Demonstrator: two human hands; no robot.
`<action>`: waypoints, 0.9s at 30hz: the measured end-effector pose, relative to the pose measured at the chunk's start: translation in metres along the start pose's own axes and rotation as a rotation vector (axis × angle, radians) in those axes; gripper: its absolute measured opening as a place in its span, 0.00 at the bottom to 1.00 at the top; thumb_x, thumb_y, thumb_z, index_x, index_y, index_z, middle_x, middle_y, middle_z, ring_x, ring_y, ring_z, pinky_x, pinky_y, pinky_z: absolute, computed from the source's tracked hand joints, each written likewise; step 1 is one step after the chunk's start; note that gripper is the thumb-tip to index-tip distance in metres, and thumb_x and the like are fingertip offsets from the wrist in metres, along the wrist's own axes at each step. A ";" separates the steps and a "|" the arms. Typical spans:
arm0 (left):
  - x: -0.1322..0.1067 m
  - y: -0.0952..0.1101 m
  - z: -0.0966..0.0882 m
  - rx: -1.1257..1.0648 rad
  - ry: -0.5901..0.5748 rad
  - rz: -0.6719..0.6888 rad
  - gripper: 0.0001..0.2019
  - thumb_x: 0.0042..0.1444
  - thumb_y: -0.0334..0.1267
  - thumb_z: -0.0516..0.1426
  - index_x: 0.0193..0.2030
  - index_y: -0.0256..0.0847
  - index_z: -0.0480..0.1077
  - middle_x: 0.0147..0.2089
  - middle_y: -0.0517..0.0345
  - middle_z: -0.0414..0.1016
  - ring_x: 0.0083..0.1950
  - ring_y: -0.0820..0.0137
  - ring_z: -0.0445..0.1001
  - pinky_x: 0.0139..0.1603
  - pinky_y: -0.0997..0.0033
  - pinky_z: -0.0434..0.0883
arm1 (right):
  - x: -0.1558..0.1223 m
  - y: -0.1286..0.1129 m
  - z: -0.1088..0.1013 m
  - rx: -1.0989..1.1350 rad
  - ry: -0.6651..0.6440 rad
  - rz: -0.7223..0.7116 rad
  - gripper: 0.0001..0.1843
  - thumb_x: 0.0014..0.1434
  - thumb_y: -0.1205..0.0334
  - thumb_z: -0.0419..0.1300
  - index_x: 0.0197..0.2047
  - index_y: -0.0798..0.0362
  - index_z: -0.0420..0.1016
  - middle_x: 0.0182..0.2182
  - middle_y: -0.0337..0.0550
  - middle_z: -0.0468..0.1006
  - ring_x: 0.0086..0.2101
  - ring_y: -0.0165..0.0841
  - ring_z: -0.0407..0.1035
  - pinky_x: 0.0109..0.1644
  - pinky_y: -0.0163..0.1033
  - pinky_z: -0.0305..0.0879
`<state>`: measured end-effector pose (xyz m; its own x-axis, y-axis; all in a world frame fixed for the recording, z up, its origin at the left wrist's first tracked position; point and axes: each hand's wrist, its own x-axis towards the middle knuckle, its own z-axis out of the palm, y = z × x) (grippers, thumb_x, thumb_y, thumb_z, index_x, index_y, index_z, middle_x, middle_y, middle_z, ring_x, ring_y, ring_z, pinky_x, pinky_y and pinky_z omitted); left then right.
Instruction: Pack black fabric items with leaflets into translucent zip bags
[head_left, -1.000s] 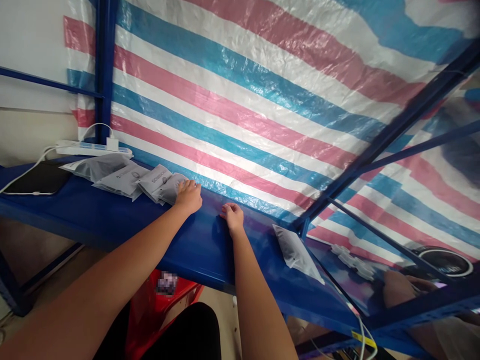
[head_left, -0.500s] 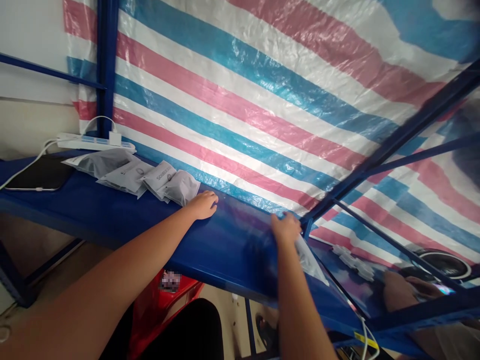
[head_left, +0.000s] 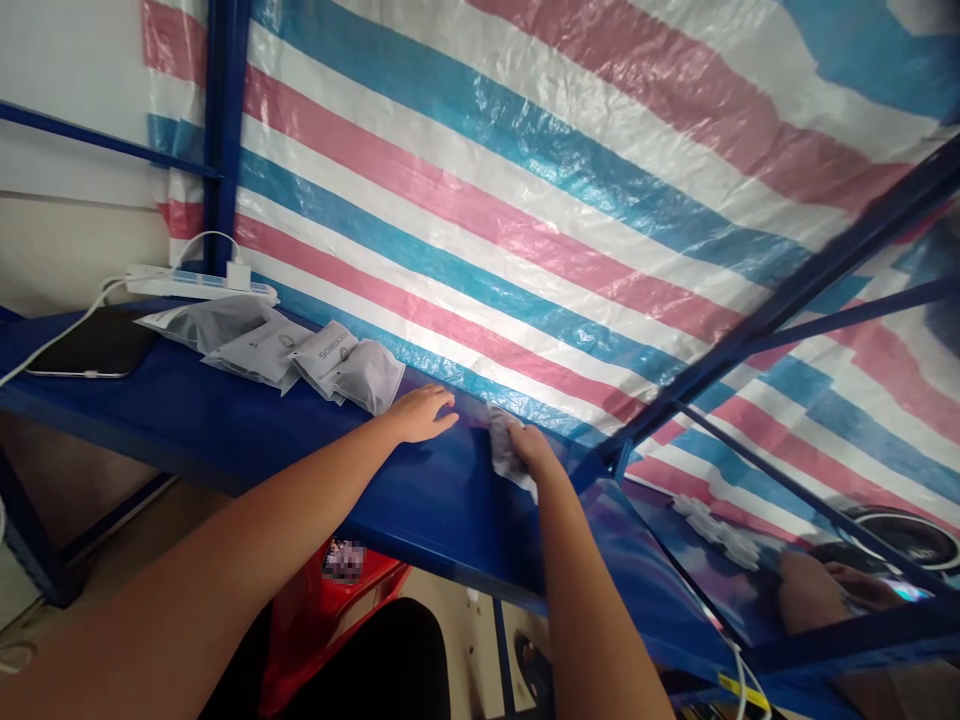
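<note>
Pinched in my right hand (head_left: 529,447) is a grey plastic pouch (head_left: 507,446), held over the blue shelf (head_left: 442,500). To its left, my left hand (head_left: 426,413) reaches across the shelf with thumb and fingers apart and nothing in it. Close by that hand lies the nearest of several grey frosted pouches (head_left: 369,374), which overlap in a row along the back of the shelf. Some carry dark printed lettering. What the pouches contain cannot be made out.
A white power strip (head_left: 202,286) with a plugged-in charger and a dark tablet-like device (head_left: 90,343) are at the far left. Striped plastic sheeting (head_left: 487,200) hangs behind. Blue frame posts (head_left: 225,130) border the shelf. A red stool (head_left: 322,620) stands below. Another person's hand (head_left: 817,590) is at right.
My right hand has come left from the shelf's right end, bringing the grey pouch that lay there. My left hand has moved slightly right, its fingers spreading.
</note>
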<state>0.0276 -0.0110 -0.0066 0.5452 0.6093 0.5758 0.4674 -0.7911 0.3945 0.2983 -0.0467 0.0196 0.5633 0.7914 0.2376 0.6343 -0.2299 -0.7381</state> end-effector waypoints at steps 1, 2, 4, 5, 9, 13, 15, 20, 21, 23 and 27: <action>-0.001 0.000 0.000 -0.018 0.004 -0.015 0.14 0.67 0.47 0.52 0.52 0.44 0.71 0.53 0.51 0.75 0.57 0.60 0.73 0.57 0.60 0.71 | -0.003 -0.017 0.017 0.006 -0.073 0.046 0.13 0.47 0.54 0.69 0.27 0.54 0.72 0.28 0.51 0.78 0.41 0.49 0.76 0.48 0.52 0.71; -0.001 0.000 -0.001 -0.035 0.009 -0.034 0.15 0.67 0.49 0.51 0.53 0.44 0.70 0.55 0.51 0.74 0.57 0.61 0.73 0.57 0.60 0.70 | -0.006 -0.033 0.032 0.037 -0.133 0.079 0.15 0.46 0.53 0.70 0.27 0.53 0.72 0.25 0.49 0.77 0.38 0.48 0.76 0.45 0.51 0.72; -0.002 -0.001 -0.001 -0.058 0.019 -0.086 0.18 0.68 0.51 0.51 0.57 0.44 0.68 0.59 0.50 0.73 0.58 0.61 0.73 0.58 0.60 0.71 | -0.015 -0.054 0.056 0.039 -0.202 0.070 0.18 0.47 0.49 0.71 0.27 0.53 0.72 0.23 0.49 0.75 0.35 0.48 0.75 0.42 0.52 0.72; -0.001 -0.002 -0.002 -0.062 0.022 -0.114 0.19 0.67 0.52 0.51 0.58 0.44 0.68 0.60 0.50 0.72 0.58 0.60 0.73 0.58 0.59 0.71 | -0.020 -0.059 0.065 0.005 -0.172 0.018 0.19 0.48 0.47 0.70 0.27 0.53 0.72 0.24 0.50 0.76 0.36 0.49 0.75 0.43 0.52 0.72; 0.001 -0.004 -0.003 -0.052 -0.010 -0.186 0.22 0.64 0.53 0.53 0.60 0.46 0.67 0.64 0.50 0.69 0.60 0.58 0.73 0.58 0.59 0.71 | -0.031 -0.054 0.073 -0.053 0.006 -0.084 0.18 0.54 0.45 0.66 0.30 0.52 0.71 0.33 0.56 0.78 0.48 0.52 0.74 0.54 0.54 0.68; 0.000 -0.002 -0.002 -0.074 -0.063 -0.110 0.28 0.61 0.51 0.57 0.66 0.47 0.63 0.71 0.50 0.61 0.66 0.56 0.67 0.63 0.60 0.68 | -0.026 -0.037 0.060 0.013 0.010 -0.007 0.15 0.55 0.50 0.66 0.31 0.52 0.70 0.30 0.53 0.78 0.47 0.51 0.75 0.51 0.51 0.71; 0.000 -0.002 -0.002 -0.064 -0.061 -0.108 0.26 0.62 0.47 0.56 0.66 0.47 0.63 0.72 0.51 0.60 0.67 0.56 0.67 0.64 0.60 0.68 | -0.025 -0.034 0.056 0.086 -0.048 0.081 0.14 0.56 0.52 0.66 0.32 0.53 0.71 0.26 0.51 0.76 0.39 0.49 0.77 0.42 0.49 0.74; 0.000 -0.007 -0.001 -0.003 0.055 -0.154 0.20 0.64 0.38 0.53 0.63 0.43 0.66 0.66 0.49 0.66 0.63 0.58 0.69 0.61 0.59 0.69 | -0.036 -0.045 0.063 0.305 -0.401 0.159 0.16 0.61 0.52 0.63 0.38 0.58 0.74 0.21 0.48 0.77 0.23 0.40 0.76 0.24 0.40 0.73; 0.001 -0.009 0.000 0.013 0.082 -0.157 0.19 0.64 0.38 0.53 0.61 0.43 0.67 0.64 0.48 0.67 0.62 0.58 0.69 0.61 0.58 0.69 | -0.038 -0.047 0.065 0.361 -0.473 0.166 0.15 0.62 0.53 0.63 0.39 0.59 0.74 0.22 0.50 0.78 0.23 0.39 0.76 0.24 0.38 0.74; 0.002 -0.012 0.000 0.048 0.134 -0.168 0.16 0.65 0.37 0.53 0.58 0.42 0.69 0.61 0.48 0.70 0.61 0.58 0.69 0.61 0.58 0.69 | -0.042 -0.051 0.065 0.431 -0.589 0.189 0.13 0.64 0.56 0.62 0.40 0.60 0.75 0.26 0.52 0.81 0.25 0.36 0.78 0.27 0.36 0.76; 0.003 -0.016 0.001 0.141 0.230 -0.113 0.11 0.63 0.33 0.55 0.51 0.42 0.72 0.56 0.49 0.73 0.59 0.58 0.69 0.60 0.56 0.68 | -0.047 -0.056 0.058 0.411 -0.707 0.237 0.13 0.66 0.56 0.60 0.38 0.59 0.76 0.31 0.53 0.83 0.28 0.33 0.79 0.31 0.33 0.78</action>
<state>0.0232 0.0035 -0.0119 0.3196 0.6524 0.6871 0.6169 -0.6937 0.3717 0.2055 -0.0382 0.0134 0.1069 0.9475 -0.3014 0.2217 -0.3182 -0.9217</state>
